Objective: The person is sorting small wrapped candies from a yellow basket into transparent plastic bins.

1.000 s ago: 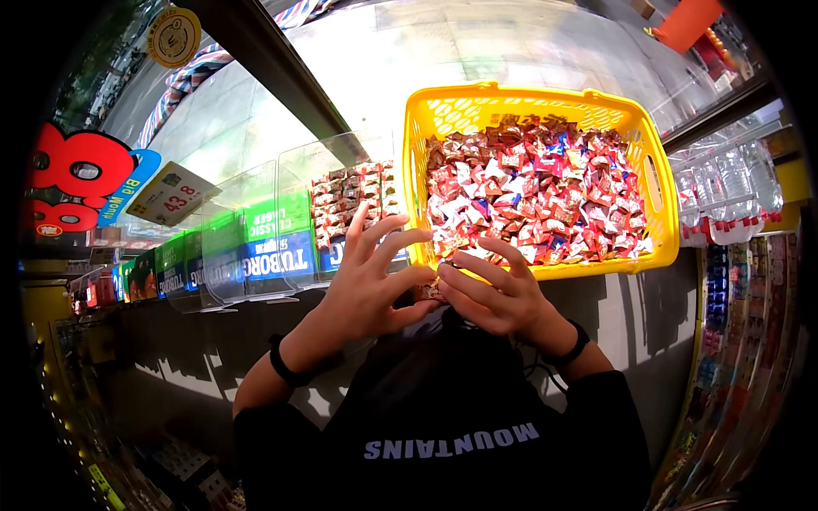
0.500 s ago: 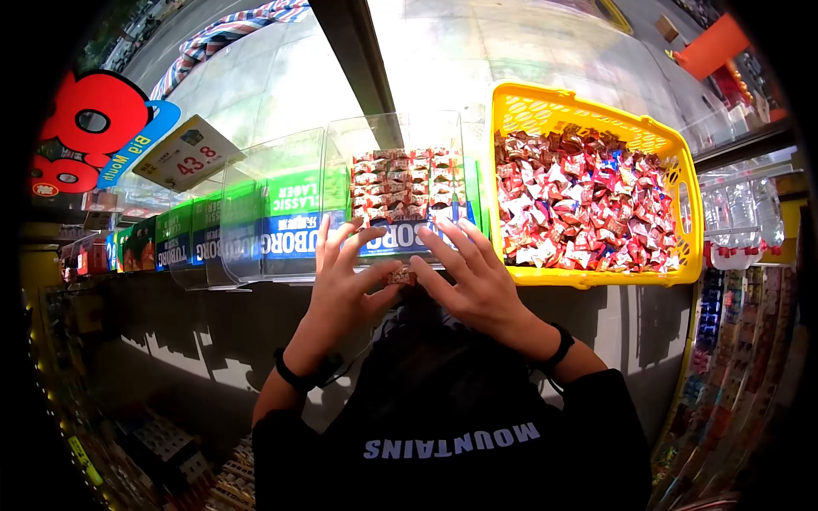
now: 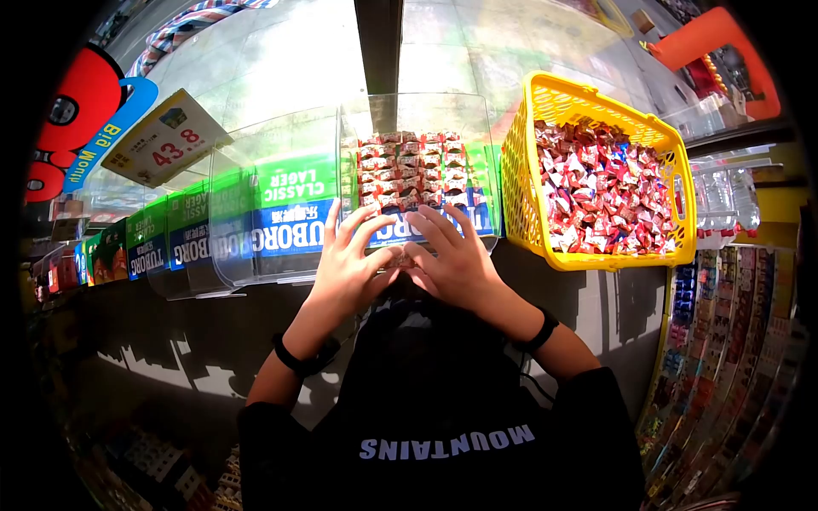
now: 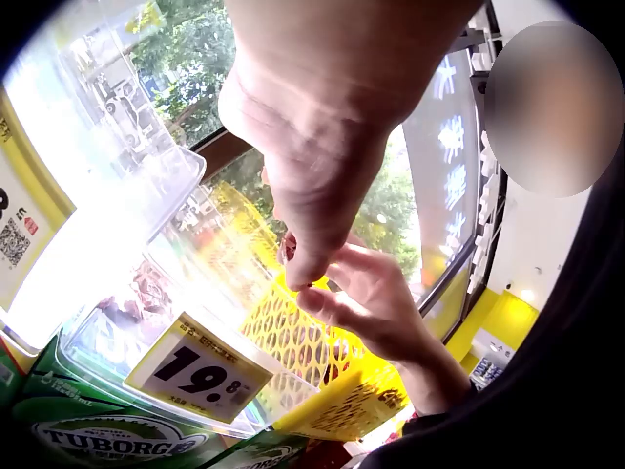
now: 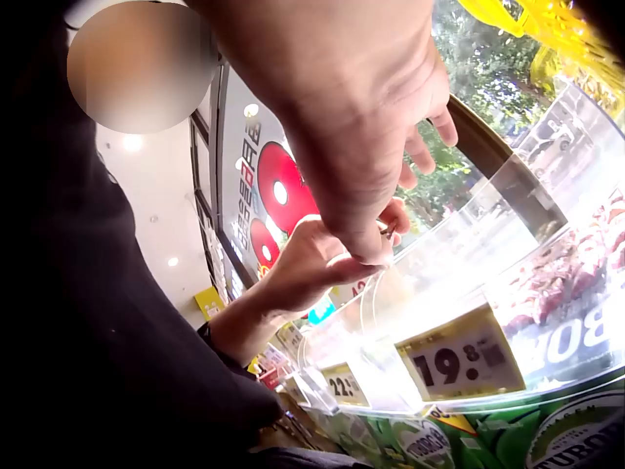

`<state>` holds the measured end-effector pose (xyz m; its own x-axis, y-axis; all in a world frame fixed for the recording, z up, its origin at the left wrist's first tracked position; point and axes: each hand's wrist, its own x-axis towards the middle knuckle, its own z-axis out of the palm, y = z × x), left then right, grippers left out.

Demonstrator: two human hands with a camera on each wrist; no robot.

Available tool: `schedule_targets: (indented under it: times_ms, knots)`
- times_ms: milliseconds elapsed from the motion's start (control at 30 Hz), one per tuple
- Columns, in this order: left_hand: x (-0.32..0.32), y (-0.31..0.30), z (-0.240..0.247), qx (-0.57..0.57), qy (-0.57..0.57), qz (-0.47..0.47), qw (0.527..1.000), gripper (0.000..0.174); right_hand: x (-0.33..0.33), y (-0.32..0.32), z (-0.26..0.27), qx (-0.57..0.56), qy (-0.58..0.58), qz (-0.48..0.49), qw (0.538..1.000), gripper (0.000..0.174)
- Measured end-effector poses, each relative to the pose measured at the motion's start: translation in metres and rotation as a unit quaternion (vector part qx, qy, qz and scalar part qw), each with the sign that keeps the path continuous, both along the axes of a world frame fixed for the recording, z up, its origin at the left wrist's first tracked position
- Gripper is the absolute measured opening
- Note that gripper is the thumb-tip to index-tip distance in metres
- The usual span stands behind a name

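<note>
A small wrapped candy (image 4: 290, 246) is pinched between the thumb and finger of my left hand (image 3: 351, 257). My right hand (image 3: 460, 264) meets it from the other side, thumb and forefinger closed at the candy's other end. In the head view the fingertips mostly hide the candy. Both hands hover at the near edge of a clear plastic bin (image 3: 460, 106), their other fingers spread. Inside that bin, similar candies (image 3: 409, 166) lie in neat rows. To the right, a yellow basket (image 3: 524, 200) holds a loose heap of red and white wrapped candies (image 3: 605, 192).
More clear bins (image 3: 247, 140) run leftward above green and blue beer cartons (image 3: 294, 204). A price sign (image 3: 166, 140) stands up over them at the left. Bottles (image 3: 724, 200) and a shelf of small goods (image 3: 724, 341) are at the right. A window post (image 3: 377, 51) rises behind.
My hands, holding the candy, have gone from the basket's near left corner to the front of the bin with the rows. The basket now lies farther right of them.
</note>
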<state>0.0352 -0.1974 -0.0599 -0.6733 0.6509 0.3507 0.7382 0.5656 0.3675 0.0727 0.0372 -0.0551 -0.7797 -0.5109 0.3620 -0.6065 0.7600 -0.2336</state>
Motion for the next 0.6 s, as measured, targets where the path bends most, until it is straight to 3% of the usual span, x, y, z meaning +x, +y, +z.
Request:
schedule_targets:
  times_ms: [233, 333, 467, 600]
  knots:
    - [-0.012, -0.012, -0.012, 0.012, 0.036, 0.047, 0.998, 0.046, -0.022, -0.005, 0.002, -0.005, 0.002, -0.007, 1.000, 0.038]
    - [-0.017, -0.020, -0.011, -0.033, 0.014, 0.067, 0.997, 0.057, -0.034, -0.010, -0.008, -0.012, 0.012, -0.004, 1.000, 0.041]
    - [-0.026, -0.030, -0.024, -0.098, 0.012, 0.089, 0.991, 0.074, -0.060, -0.008, -0.027, 0.070, 0.026, 0.003, 0.997, 0.040]
    - [-0.028, -0.030, -0.029, -0.081, -0.061, 0.081, 0.992, 0.089, -0.082, -0.005, -0.069, 0.109, 0.042, -0.007, 0.993, 0.020]
